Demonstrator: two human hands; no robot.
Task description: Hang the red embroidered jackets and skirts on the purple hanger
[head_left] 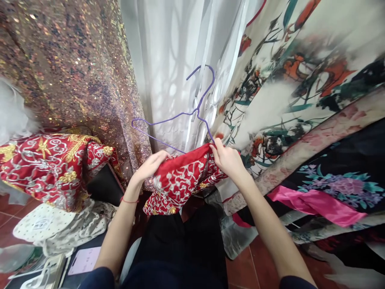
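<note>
A red garment [180, 176] with silver and gold embroidery hangs between my two hands, its plain red upper edge stretched across. My left hand [152, 163] is closed on the left end of that edge. At the other end, my right hand [227, 158] pinches the cloth together with the lower right arm of a purple wire hanger [180, 115]. The hanger tilts up and away, its hook at the top. Its lower bar passes behind the garment, so I cannot tell whether it runs through the cloth.
On the left, another red embroidered piece [45, 168] lies near a sequined cloth [75, 60], above a white dotted item [42, 222] and a phone [82, 261]. White curtains [165, 52] hang ahead. Floral garments [300, 80] and a pink sash [319, 204] fill the right side.
</note>
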